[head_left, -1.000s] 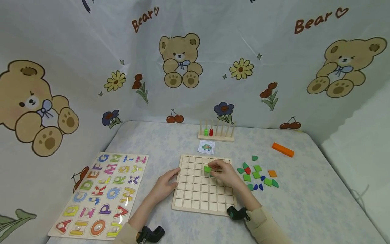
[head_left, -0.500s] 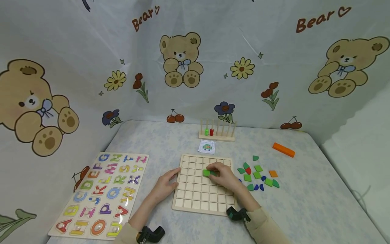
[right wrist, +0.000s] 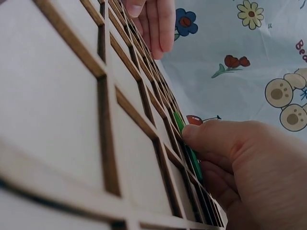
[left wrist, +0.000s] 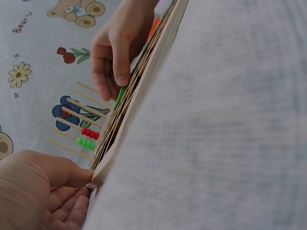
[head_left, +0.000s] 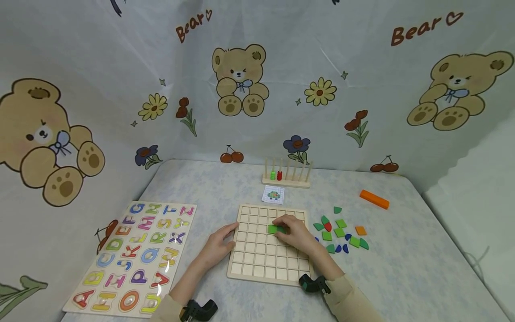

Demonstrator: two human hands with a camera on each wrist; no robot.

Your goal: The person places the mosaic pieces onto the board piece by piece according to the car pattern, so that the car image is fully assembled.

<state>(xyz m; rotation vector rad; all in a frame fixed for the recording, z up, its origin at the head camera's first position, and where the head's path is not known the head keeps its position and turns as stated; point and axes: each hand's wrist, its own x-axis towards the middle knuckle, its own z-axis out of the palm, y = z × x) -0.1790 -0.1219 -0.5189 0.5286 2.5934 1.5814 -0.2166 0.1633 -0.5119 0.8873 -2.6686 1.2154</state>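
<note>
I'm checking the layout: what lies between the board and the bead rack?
The small card lies between the board and the bead rack; the head view shows it.

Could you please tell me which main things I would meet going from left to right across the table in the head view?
Letter board → left hand → grid board → red piece → orange bar.
</note>
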